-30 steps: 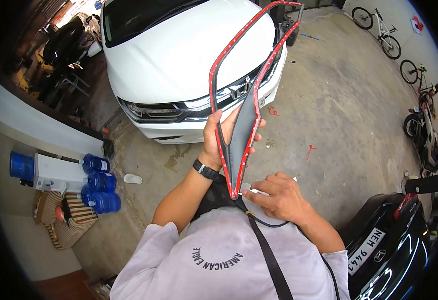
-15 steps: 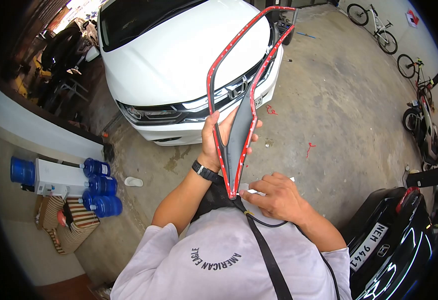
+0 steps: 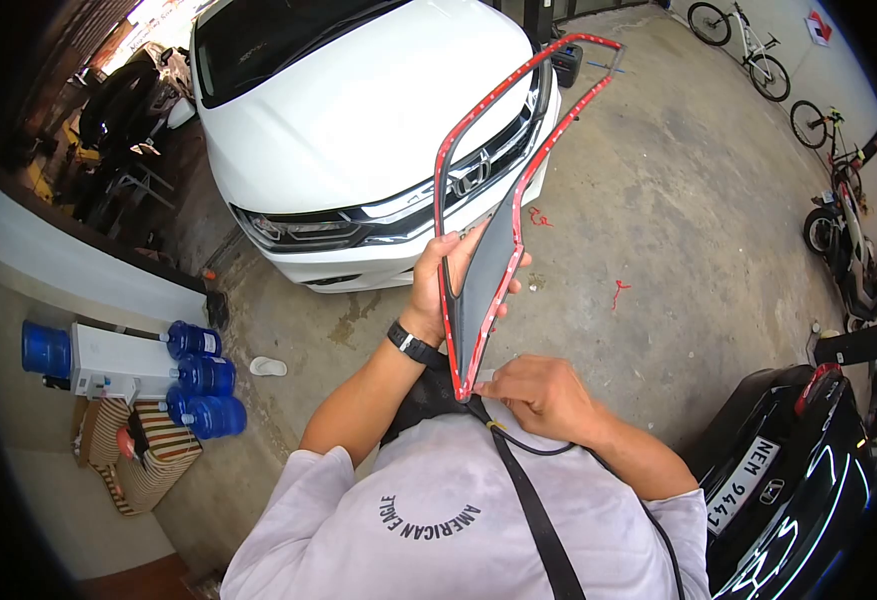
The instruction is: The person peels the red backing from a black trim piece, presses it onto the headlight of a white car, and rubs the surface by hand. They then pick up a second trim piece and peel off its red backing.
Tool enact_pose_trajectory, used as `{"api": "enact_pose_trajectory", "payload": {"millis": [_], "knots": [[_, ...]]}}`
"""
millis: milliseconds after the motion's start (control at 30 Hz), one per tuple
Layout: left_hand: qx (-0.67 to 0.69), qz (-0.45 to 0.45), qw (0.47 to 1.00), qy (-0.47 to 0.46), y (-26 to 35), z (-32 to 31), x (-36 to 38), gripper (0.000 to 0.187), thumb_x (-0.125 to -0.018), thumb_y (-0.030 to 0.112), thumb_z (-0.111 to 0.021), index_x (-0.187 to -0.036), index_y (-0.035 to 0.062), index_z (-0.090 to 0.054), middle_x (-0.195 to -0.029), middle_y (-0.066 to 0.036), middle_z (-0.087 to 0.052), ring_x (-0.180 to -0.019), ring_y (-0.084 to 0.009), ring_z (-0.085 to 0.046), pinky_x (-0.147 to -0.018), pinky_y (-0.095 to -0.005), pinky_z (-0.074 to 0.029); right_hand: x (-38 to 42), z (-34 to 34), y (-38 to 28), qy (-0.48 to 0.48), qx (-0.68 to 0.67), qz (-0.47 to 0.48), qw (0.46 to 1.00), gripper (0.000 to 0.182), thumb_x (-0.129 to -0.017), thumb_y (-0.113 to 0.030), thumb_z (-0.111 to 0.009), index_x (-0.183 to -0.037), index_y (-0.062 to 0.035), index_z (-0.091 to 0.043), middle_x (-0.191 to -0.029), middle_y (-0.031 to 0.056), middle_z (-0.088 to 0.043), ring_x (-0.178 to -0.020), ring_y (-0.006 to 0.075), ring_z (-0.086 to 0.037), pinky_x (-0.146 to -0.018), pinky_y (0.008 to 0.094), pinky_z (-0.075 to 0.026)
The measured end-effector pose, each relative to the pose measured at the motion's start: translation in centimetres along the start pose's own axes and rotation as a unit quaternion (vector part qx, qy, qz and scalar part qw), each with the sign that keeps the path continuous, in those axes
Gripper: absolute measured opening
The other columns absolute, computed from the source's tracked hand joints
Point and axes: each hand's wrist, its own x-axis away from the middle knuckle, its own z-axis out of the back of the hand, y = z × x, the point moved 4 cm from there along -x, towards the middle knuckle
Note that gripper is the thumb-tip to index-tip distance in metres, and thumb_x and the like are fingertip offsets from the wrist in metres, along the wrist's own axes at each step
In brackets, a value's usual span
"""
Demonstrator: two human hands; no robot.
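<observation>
My left hand (image 3: 433, 285) is wrapped round a long dark trim piece (image 3: 486, 262), its thumb on the near-side edge and its fingertips showing past the right edge. Red strips with pale marks run along the frame-like outline of the piece. The narrow end points toward my chest, and the open loop reaches out over the white car (image 3: 358, 110). At the narrow tip, my right hand (image 3: 538, 392) has its fingers curled, with the index finger and thumb close to the red strip. Whatever lies between those fingers is too small to make out.
Red scraps (image 3: 619, 293) lie on the concrete floor. At the right is a black car (image 3: 758, 490), with a motorcycle (image 3: 848, 250) and bicycles (image 3: 748, 45) beyond. Blue water bottles (image 3: 208, 376) and a white slipper (image 3: 268, 366) are at the left. A cord hangs across my shirt.
The far end of the trim piece has swung right and slightly down. My right hand has moved slightly left, its fingers now more tightly curled by the tip. A white scrap beside it no longer shows.
</observation>
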Motion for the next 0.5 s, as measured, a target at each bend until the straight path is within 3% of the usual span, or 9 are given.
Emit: {"api": "enact_pose_trajectory", "payload": {"millis": [33, 67, 100, 133, 200, 233, 367, 433, 500], "knots": [[-0.031, 0.009, 0.999, 0.003, -0.2, 0.1, 0.0, 0.098, -0.093, 0.067, -0.049, -0.167, 0.0086, -0.023, -0.134, -0.025, -0.061, -0.096, -0.0284, -0.072, -0.067, -0.039, -0.066, 0.3, -0.4, 0.0, 0.001, 0.001, 0.001, 1.0, 0.018, -0.083, -0.003, -0.074, -0.1, -0.008, -0.079, -0.084, 0.0052, -0.072, -0.078, 0.0253, -0.07, -0.07, 0.0367, -0.056], [-0.061, 0.018, 0.998, 0.006, -0.3, 0.2, 0.1, 0.102, -0.091, 0.069, -0.052, -0.168, 0.01, -0.019, -0.137, -0.025, -0.06, -0.097, -0.0285, -0.072, -0.07, -0.0394, -0.067, 0.7, -0.7, 1.0, 0.067, -0.128, -0.123, 0.982, 0.02, -0.083, 0.0, -0.072, -0.101, -0.0061, -0.079, -0.086, 0.0075, -0.073, -0.08, 0.0268, -0.071, -0.07, 0.0365, -0.057], [-0.093, 0.009, 0.995, 0.023, -0.7, 0.2, 0.1, 0.103, -0.091, 0.067, -0.054, -0.168, 0.0091, -0.019, -0.136, -0.025, -0.061, -0.098, -0.0282, -0.072, -0.069, -0.0385, -0.067, 1.2, -0.9, 2.0, 0.13, -0.253, -0.241, 0.928, 0.022, -0.084, 0.004, -0.07, -0.102, -0.0042, -0.079, -0.087, 0.0098, -0.075, -0.082, 0.0284, -0.073, -0.071, 0.0363, -0.058], [-0.093, 0.008, 0.995, 0.023, -1.0, 0.0, 0.1, 0.103, -0.091, 0.067, -0.054, -0.168, 0.0091, -0.019, -0.136, -0.025, -0.061, -0.098, -0.0282, -0.072, -0.069, -0.0385, -0.067, 1.2, -0.5, 1.9, 0.129, -0.253, -0.241, 0.928, 0.022, -0.084, 0.004, -0.07, -0.102, -0.0042, -0.079, -0.087, 0.0098, -0.075, -0.082, 0.0284, -0.073, -0.071, 0.0363, -0.058], [-0.007, 0.01, 1.0, -0.014, -1.2, -0.4, 0.3, 0.087, -0.098, 0.056, -0.048, -0.167, 0.01, -0.022, -0.13, -0.024, -0.063, -0.095, -0.0286, -0.073, -0.065, -0.0383, -0.067, 0.4, 0.4, 0.9, 0.062, -0.225, -0.153, 0.96, 0.028, -0.083, 0.009, -0.067, -0.105, -0.0032, -0.079, -0.092, 0.012, -0.076, -0.084, 0.0288, -0.074, -0.072, 0.0344, -0.058], [0.005, 0.004, 1.0, 0.0, -1.3, -0.5, 0.4, 0.089, -0.097, 0.06, -0.046, -0.167, 0.0099, -0.023, -0.13, -0.024, -0.063, -0.095, -0.0281, -0.072, -0.064, -0.0379, -0.067, 0.5, 0.1, 0.1, 0.059, -0.151, -0.087, 0.983, 0.025, -0.083, 0.005, -0.069, -0.103, -0.0065, -0.08, -0.089, 0.0107, -0.074, -0.081, 0.0292, -0.073, -0.07, 0.036, -0.057], [0.013, 0.011, 1.0, 0.01, -1.2, 0.3, 0.3, 0.094, -0.095, 0.07, -0.041, -0.163, 0.0059, -0.03, -0.129, -0.024, -0.063, -0.096, -0.028, -0.072, -0.065, -0.038, -0.066, 1.1, 0.7, -0.3, 0.028, -0.051, -0.043, 0.997, 0.022, -0.083, 0.002, -0.072, -0.1, -0.0098, -0.08, -0.085, 0.0083, -0.072, -0.077, 0.0294, -0.071, -0.067, 0.0376, -0.056], [-0.007, 0.017, 1.0, 0.023, -1.2, 0.2, 0.6, 0.098, -0.093, 0.073, -0.042, -0.164, 0.0059, -0.029, -0.131, -0.023, -0.062, -0.097, -0.0263, -0.071, -0.065, -0.036, -0.065, 1.3, 0.7, -0.1, 0.041, 0.016, -0.008, 0.999, 0.028, -0.08, 0.003, -0.074, -0.1, -0.0153, -0.081, -0.082, 0.0031, -0.07, -0.073, 0.0236, -0.069, -0.063, 0.0363, -0.053], [-0.028, 0.026, 0.999, 0.034, -1.4, 0.2, 0.6, 0.103, -0.091, 0.077, -0.044, -0.165, 0.006, -0.028, -0.133, -0.021, -0.061, -0.098, -0.0245, -0.07, -0.065, -0.0339, -0.064, 1.5, 0.7, -0.2, 0.041, 0.02, -0.005, 0.999, 0.027, -0.08, 0.002, -0.074, -0.099, -0.0156, -0.081, -0.082, 0.003, -0.07, -0.073, 0.0238, -0.068, -0.063, 0.0365, -0.053]]}}
